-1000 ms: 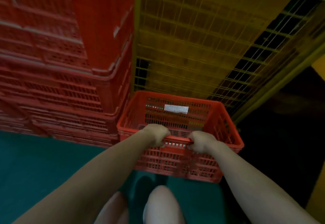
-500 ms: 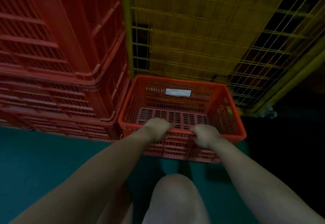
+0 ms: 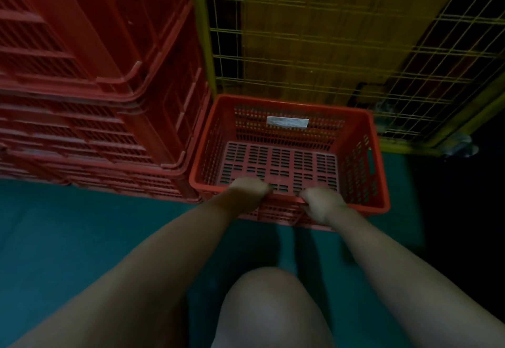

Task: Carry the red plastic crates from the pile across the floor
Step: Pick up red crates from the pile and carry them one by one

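An empty red plastic crate (image 3: pixel 358 156) with a slotted bottom and a white label on its far wall sits low at the floor, right of the pile. My left hand (image 3: pixel 250 191) and my right hand (image 3: pixel 322 204) both grip its near rim, fingers curled over the edge. The pile of large red crates (image 3: pixel 90 118) is stacked at the left, touching the small crate's left side.
A yellow wire-mesh cage (image 3: pixel 341 46) stands directly behind the crate, with a caster (image 3: pixel 461 146) at its lower right. The floor (image 3: pixel 68 238) is dark green. My knee (image 3: pixel 267 301) is raised below the hands. The right side is dark.
The crate has come down from a tilted, lifted position to sit level and low by the floor beside the pile. Both hands have kept their grip on the near rim.
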